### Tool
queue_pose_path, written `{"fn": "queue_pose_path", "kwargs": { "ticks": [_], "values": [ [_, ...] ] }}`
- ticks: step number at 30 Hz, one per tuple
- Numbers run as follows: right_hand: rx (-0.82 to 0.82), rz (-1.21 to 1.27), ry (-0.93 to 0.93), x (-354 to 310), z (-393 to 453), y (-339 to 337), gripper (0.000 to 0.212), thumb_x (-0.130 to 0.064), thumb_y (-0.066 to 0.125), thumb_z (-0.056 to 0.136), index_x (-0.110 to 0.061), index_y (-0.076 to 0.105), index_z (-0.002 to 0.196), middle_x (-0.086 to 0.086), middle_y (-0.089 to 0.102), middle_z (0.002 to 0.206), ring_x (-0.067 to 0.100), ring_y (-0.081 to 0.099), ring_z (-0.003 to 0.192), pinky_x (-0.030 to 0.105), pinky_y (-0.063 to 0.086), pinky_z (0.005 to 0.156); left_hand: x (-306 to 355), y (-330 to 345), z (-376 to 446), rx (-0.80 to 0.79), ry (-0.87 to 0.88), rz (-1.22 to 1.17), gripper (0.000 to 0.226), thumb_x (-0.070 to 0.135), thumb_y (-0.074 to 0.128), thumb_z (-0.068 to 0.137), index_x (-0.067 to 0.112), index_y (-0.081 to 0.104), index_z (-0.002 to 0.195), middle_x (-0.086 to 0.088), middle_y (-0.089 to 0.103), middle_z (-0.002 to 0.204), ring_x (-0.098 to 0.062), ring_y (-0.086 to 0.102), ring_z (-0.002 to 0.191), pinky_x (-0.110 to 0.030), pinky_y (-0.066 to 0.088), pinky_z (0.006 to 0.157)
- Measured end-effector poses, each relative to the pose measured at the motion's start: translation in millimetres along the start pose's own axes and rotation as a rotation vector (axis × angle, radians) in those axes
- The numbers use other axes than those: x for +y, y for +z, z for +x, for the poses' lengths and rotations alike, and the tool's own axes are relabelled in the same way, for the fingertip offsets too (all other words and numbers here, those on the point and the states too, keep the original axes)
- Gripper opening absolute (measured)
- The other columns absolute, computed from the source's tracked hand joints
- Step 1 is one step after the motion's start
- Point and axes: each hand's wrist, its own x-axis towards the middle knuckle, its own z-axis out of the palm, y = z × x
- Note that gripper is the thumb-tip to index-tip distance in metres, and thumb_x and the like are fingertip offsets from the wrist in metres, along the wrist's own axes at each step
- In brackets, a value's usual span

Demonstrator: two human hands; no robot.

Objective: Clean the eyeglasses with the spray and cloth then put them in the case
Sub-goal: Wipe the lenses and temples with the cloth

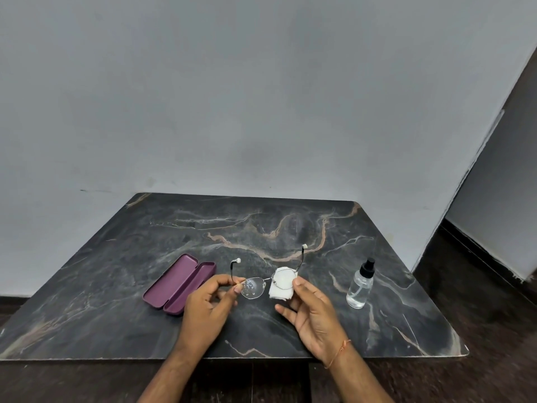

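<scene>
Thin metal-framed eyeglasses (255,286) are held above the dark marble table (261,228), temples unfolded and pointing away from me. Droplets speckle the left lens. My left hand (210,303) pinches the frame at its left hinge. My right hand (311,309) holds a white cloth (280,290) against the right lens, thumb on the lens's right rim. A purple eyeglass case (180,280) lies open on the table, left of my left hand. A clear spray bottle (361,285) with a black nozzle stands upright to the right of my right hand.
The table's back edge meets a grey wall (261,97). Dark floor (479,286) shows to the right and along the near edge. Bare tabletop stretches behind the glasses and at the front left.
</scene>
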Motion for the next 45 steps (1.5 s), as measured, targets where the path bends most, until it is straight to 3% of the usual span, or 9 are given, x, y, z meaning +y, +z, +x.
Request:
{"fn": "queue_pose_path", "kwargs": {
  "ticks": [7,13,15,17,21,26,34,42,45],
  "values": [
    [-0.018,0.026,0.007,-0.3,4.1,-3.2,0.034,-0.015,0.074,0.088,0.005,0.077,0.116,0.028,0.077,0.118,0.029,0.079,0.096,0.043,0.065,0.081,2.3,0.8,-3.4,0.036,0.081,0.075,0.019,0.039,0.078,0.095,0.043,0.081,0.113,0.01,0.083,0.092,-0.031,0.069,0.067,-0.044,0.061,0.064],
    [0.004,0.019,-0.028,0.7,3.4,-2.0,0.022,-0.009,0.073,0.088,-0.007,0.081,0.109,0.02,0.079,0.113,0.026,0.079,0.093,0.038,0.066,0.075,-3.1,1.5,-5.9,0.07,0.111,0.135,0.017,0.04,0.078,0.094,0.038,0.083,0.11,0.007,0.083,0.093,-0.019,0.068,0.064,-0.037,0.06,0.055],
    [-0.018,0.019,0.01,-0.4,2.8,-4.2,0.024,-0.01,0.072,0.09,-0.005,0.079,0.112,0.022,0.078,0.119,0.028,0.08,0.097,0.04,0.067,0.075,-4.5,0.8,-6.6,0.071,0.142,0.175,0.018,0.041,0.078,0.097,0.038,0.083,0.115,0.011,0.077,0.082,-0.006,0.057,0.057,-0.02,0.049,0.051],
    [-0.024,0.011,0.039,-1.0,2.8,-5.1,0.024,-0.011,0.072,0.09,-0.003,0.079,0.111,0.025,0.077,0.122,0.031,0.081,0.1,0.042,0.067,0.075,-3.5,0.1,-6.7,0.071,0.168,0.19,0.017,0.044,0.077,0.102,0.038,0.082,0.117,0.014,0.075,0.083,-0.002,0.054,0.059,-0.01,0.043,0.054],
    [-0.012,-0.016,0.003,0.2,3.4,-2.9,0.018,-0.012,0.073,0.089,-0.006,0.086,0.101,0.023,0.079,0.114,0.027,0.08,0.095,0.037,0.066,0.073,-1.5,-0.7,-7.8,0.077,0.206,0.175,0.029,0.061,0.07,0.1,0.044,0.078,0.122,0.012,0.078,0.093,-0.008,0.058,0.063,-0.014,0.05,0.056],
    [-0.001,-0.006,-0.023,0.7,2.5,-3.7,0.029,-0.009,0.074,0.088,-0.005,0.078,0.116,0.021,0.078,0.117,0.027,0.08,0.099,0.038,0.067,0.075,-5.8,1.6,-7.0,0.088,0.227,0.212,0.022,0.03,0.079,0.1,0.042,0.077,0.118,0.018,0.082,0.113,-0.01,0.06,0.062,-0.013,0.048,0.054],
    [-0.038,0.015,0.035,-0.5,3.4,-6.2,0.035,-0.015,0.072,0.093,0.005,0.074,0.121,0.029,0.074,0.124,0.037,0.078,0.107,0.042,0.067,0.076,-1.3,-0.2,-8.7,0.078,0.279,0.193,0.021,0.044,0.075,0.099,0.04,0.079,0.12,0.023,0.081,0.116,-0.012,0.066,0.064,-0.013,0.052,0.055],
    [-0.038,0.078,0.018,0.0,3.7,-8.0,0.019,-0.008,0.071,0.092,-0.013,0.083,0.107,0.017,0.079,0.113,0.023,0.077,0.098,0.046,0.066,0.081,-4.6,1.4,-9.8,0.023,0.32,0.233,0.016,0.037,0.076,0.1,0.039,0.075,0.116,0.025,0.08,0.123,-0.012,0.077,0.078,-0.019,0.059,0.065],
    [-0.071,0.083,0.071,-0.6,3.6,-8.6,0.02,-0.014,0.068,0.097,-0.008,0.08,0.112,0.026,0.073,0.128,0.033,0.075,0.11,0.05,0.064,0.083,-3.8,2.2,-10.0,0.035,0.313,0.215,0.016,0.035,0.076,0.099,0.039,0.076,0.115,0.024,0.08,0.122,-0.01,0.075,0.078,-0.013,0.057,0.068]
  ]
}}
